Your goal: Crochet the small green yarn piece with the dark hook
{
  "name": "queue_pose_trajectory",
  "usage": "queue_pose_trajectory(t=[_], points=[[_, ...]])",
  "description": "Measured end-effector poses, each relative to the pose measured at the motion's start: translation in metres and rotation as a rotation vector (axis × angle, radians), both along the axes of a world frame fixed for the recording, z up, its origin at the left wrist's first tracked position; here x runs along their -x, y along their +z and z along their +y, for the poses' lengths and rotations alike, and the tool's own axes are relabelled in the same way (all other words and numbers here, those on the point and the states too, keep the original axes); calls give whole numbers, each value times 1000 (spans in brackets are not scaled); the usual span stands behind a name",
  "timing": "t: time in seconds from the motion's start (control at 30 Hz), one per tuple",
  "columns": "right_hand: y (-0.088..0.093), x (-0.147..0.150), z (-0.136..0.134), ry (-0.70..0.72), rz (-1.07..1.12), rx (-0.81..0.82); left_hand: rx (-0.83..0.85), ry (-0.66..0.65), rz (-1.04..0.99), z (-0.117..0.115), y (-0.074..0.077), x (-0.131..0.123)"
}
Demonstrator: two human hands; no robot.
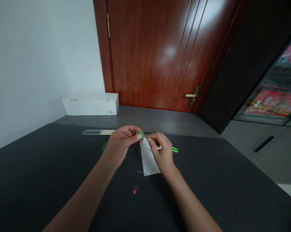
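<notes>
Left hand (120, 145) curled, fingers (132, 135) pinching a small green crocheted piece (140, 134) near the black table's (51, 180) far edge. Right hand (161, 151) close by, fingertips (149, 137) pressed together at the piece. White paper (149, 159) just below; open tabletop on both sides.

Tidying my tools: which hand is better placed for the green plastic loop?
Right, probably: the right hand sits beside the green plastic loop, while the left hand is farther off, holding the green yarn piece.
</notes>
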State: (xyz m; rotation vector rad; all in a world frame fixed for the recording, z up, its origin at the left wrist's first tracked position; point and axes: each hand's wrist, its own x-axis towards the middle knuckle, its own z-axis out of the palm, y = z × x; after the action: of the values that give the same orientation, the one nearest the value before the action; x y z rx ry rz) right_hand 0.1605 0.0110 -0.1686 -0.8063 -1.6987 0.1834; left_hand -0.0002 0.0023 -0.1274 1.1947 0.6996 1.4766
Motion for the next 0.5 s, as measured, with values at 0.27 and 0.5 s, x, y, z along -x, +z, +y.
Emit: queue_pose_trajectory(t=[0.27,0.5], points=[[1,0,0,14,5,33,-20,46,14,1,0,0],[3,-1,-3,6,-15,31,-63,118,79,-1,1,0]])
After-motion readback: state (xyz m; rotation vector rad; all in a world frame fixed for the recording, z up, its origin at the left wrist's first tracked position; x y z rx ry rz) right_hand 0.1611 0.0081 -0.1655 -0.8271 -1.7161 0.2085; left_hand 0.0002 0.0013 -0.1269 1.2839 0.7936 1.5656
